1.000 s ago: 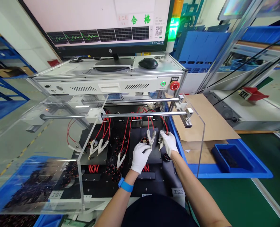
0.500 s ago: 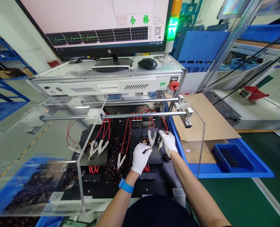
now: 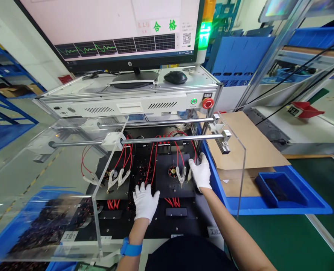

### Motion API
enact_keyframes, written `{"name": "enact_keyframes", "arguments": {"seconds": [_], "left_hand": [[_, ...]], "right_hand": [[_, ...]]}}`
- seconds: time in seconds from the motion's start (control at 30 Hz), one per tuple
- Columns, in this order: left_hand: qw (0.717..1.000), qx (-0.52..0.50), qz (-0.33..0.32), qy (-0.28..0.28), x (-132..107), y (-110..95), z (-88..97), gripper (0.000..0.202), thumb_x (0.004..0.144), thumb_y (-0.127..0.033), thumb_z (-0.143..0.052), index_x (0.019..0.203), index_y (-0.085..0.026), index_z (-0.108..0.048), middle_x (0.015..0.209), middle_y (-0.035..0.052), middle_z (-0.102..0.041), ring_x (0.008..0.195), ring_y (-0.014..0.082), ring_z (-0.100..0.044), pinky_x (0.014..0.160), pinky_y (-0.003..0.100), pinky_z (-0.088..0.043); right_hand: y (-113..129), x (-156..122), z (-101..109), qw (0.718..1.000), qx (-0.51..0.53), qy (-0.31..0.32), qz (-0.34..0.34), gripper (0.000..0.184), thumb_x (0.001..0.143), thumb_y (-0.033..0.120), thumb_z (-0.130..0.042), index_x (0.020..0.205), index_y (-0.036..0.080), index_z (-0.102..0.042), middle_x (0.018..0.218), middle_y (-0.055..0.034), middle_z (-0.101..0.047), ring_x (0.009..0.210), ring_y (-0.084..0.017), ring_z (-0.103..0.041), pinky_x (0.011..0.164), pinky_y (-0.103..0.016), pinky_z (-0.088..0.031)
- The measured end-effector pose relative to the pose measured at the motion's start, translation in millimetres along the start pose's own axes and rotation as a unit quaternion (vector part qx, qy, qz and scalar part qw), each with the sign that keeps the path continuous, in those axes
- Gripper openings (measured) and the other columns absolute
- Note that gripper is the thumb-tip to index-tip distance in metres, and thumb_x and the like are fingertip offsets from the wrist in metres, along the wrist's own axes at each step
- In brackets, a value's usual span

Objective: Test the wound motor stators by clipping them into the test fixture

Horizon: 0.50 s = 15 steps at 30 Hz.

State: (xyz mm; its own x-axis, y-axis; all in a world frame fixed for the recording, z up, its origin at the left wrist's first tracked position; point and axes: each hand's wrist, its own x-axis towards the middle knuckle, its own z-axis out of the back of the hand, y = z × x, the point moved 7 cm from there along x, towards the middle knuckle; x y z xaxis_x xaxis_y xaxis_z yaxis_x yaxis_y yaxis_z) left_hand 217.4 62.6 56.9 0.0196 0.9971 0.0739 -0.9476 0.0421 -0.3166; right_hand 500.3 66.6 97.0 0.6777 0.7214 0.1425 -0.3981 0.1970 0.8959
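Observation:
My left hand [image 3: 145,201], in a white glove, is spread open above the gap between two black fixture plates. Its fingertips are over the lower ends of two red wires; what lies under the palm is hidden. At the right plate [image 3: 163,184], my gloved right hand [image 3: 200,173] is closed around the upper part of a white-sleeved alligator clip [image 3: 189,174], partly covered by the hand. Just left of it, another alligator clip [image 3: 180,175] with red wires hangs by a round copper-wound stator [image 3: 173,171]. More alligator clips [image 3: 123,176] sit at the left plate.
A clear acrylic guard [image 3: 97,222] and metal rails [image 3: 172,139] cross above the fixture. Behind stand a monitor [image 3: 113,22] and a red stop button [image 3: 208,102]. A blue tray [image 3: 310,207] with cardboard is at right; a blue bin [image 3: 3,241] of dark parts is at left.
My left hand has left the clip by the stator, moved left and spread its fingers. My right hand has shifted slightly and stays at its clip, with one finger now raised.

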Motion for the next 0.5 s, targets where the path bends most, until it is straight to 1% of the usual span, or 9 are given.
{"name": "enact_keyframes", "arguments": {"seconds": [0.03,0.07,0.1,0.17,0.23,0.27,0.33,0.43,0.5], "left_hand": [[0.999,0.026,0.014,0.044,0.7,8.3,-6.2,0.044,0.076,-0.036,-0.057,0.112,-0.012,-0.056,0.132,0.0191,-0.041,0.127,0.0419,-0.027,0.101,0.058,-0.025],[0.996,0.040,0.017,0.081,1.8,13.0,-11.0,0.041,0.075,-0.037,-0.057,0.110,-0.014,-0.058,0.133,0.0172,-0.041,0.127,0.0419,-0.025,0.102,0.058,-0.023],[0.993,0.043,0.017,0.108,3.4,15.2,-13.6,0.039,0.076,-0.038,-0.056,0.107,-0.015,-0.059,0.134,0.0153,-0.041,0.128,0.0410,-0.025,0.103,0.056,-0.022],[0.989,0.042,0.019,0.138,8.2,15.5,-13.8,0.038,0.074,-0.040,-0.056,0.104,-0.017,-0.061,0.134,0.0133,-0.041,0.129,0.0400,-0.023,0.104,0.054,-0.021],[0.985,0.038,0.027,0.166,13.0,14.4,-12.9,0.038,0.071,-0.042,-0.058,0.102,-0.019,-0.062,0.133,0.0127,-0.043,0.128,0.0404,-0.024,0.102,0.053,-0.023],[0.983,0.035,0.030,0.177,14.9,13.9,-12.3,0.039,0.069,-0.042,-0.060,0.101,-0.020,-0.062,0.133,0.0125,-0.043,0.128,0.0403,-0.024,0.102,0.053,-0.024],[0.981,0.029,0.032,0.190,17.2,13.3,-11.1,0.037,0.066,-0.041,-0.063,0.097,-0.022,-0.062,0.131,0.0113,-0.045,0.128,0.0393,-0.025,0.100,0.052,-0.025],[0.986,0.021,0.021,0.167,17.5,13.2,-6.7,0.025,0.059,-0.033,-0.068,0.082,-0.023,-0.062,0.127,0.0071,-0.049,0.128,0.0392,-0.024,0.099,0.052,-0.026],[0.990,-0.010,0.007,0.139,16.3,12.1,-3.2,0.018,0.057,-0.021,-0.067,0.073,-0.022,-0.059,0.117,0.0043,-0.056,0.125,0.0377,-0.031,0.098,0.052,-0.028]], "right_hand": [[16.0,-5.7,0.1,0.998,-0.034,0.004,0.062,0.055,0.078,0.037,-0.053,0.128,0.014,-0.042,0.122,-0.0134,-0.051,0.114,-0.024,-0.047,0.097,-0.040,-0.037],[33.8,-13.0,-4.2,0.988,-0.061,0.032,0.135,0.048,0.081,0.033,-0.050,0.127,0.017,-0.045,0.124,-0.0119,-0.050,0.117,-0.023,-0.044,0.100,-0.039,-0.034],[51.4,-22.6,-12.8,0.969,-0.082,0.083,0.217,0.040,0.084,0.029,-0.047,0.122,0.020,-0.051,0.124,-0.0095,-0.051,0.118,-0.022,-0.043,0.101,-0.038,-0.033],[77.1,-46.6,-34.7,0.900,-0.120,0.211,0.361,0.027,0.085,0.023,-0.047,0.107,0.026,-0.062,0.120,-0.0051,-0.055,0.118,-0.021,-0.042,0.102,-0.039,-0.032],[86.4,-65.8,-51.3,0.829,-0.164,0.291,0.448,0.019,0.080,0.022,-0.055,0.092,0.029,-0.068,0.124,-0.0031,-0.052,0.124,-0.025,-0.036,0.103,-0.045,-0.029],[87.0,-71.1,-57.1,0.806,-0.183,0.310,0.470,0.016,0.077,0.021,-0.060,0.088,0.029,-0.069,0.128,-0.0028,-0.049,0.126,-0.028,-0.032,0.103,-0.048,-0.027],[84.9,-75.6,-65.4,0.781,-0.205,0.331,0.487,0.014,0.072,0.022,-0.066,0.084,0.028,-0.070,0.132,-0.0031,-0.045,0.129,-0.031,-0.028,0.104,-0.052,-0.023],[80.6,-76.3,-71.4,0.776,-0.215,0.339,0.487,0.014,0.072,0.024,-0.068,0.085,0.028,-0.070,0.132,-0.0036,-0.046,0.129,-0.031,-0.028,0.104,-0.053,-0.023],[79.0,-76.0,-72.6,0.778,-0.218,0.333,0.486,0.013,0.073,0.026,-0.067,0.086,0.028,-0.070,0.131,-0.0039,-0.046,0.128,-0.031,-0.029,0.104,-0.053,-0.023]]}}
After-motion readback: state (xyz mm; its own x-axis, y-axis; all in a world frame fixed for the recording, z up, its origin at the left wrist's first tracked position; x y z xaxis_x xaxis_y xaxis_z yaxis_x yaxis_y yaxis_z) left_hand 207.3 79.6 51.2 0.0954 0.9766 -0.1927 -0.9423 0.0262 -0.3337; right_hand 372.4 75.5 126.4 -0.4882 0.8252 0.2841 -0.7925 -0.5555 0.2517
